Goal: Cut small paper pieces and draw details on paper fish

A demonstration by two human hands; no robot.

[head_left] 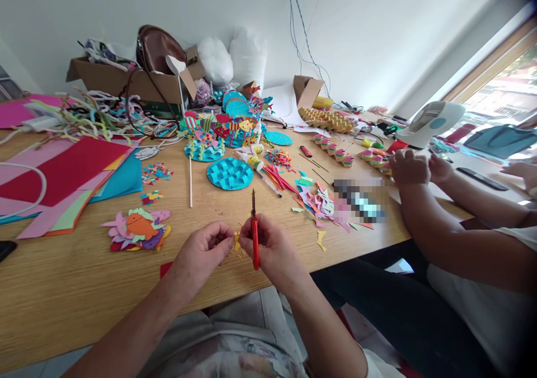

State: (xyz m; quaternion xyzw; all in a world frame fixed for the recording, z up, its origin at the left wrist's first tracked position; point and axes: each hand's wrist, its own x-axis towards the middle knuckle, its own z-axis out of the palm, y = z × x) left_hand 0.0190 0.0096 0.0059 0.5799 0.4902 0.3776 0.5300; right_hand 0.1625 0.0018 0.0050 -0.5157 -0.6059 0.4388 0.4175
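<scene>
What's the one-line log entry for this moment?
left hand: pinching small yellow paper piece | right hand: holding red-handled metal scissors | nearby: multicoloured fish-shaped paper cutouts, piled on brown wooden table

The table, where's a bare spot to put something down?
Front left, between the fish cutouts and the table's near edge. A smaller patch separates the textured blue disc from the left hand. It's crowded toward the wall.

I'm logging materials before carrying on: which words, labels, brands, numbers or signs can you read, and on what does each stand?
No text can be read in this view.
White-and-yellow plastic tubes: any print is too small to read.
Dark object beside the multicoloured paper scraps: pixelated, so unreadable.
Red-handled metal scissors: no marking I can make out.
Small yellow paper piece: none visible.
</scene>
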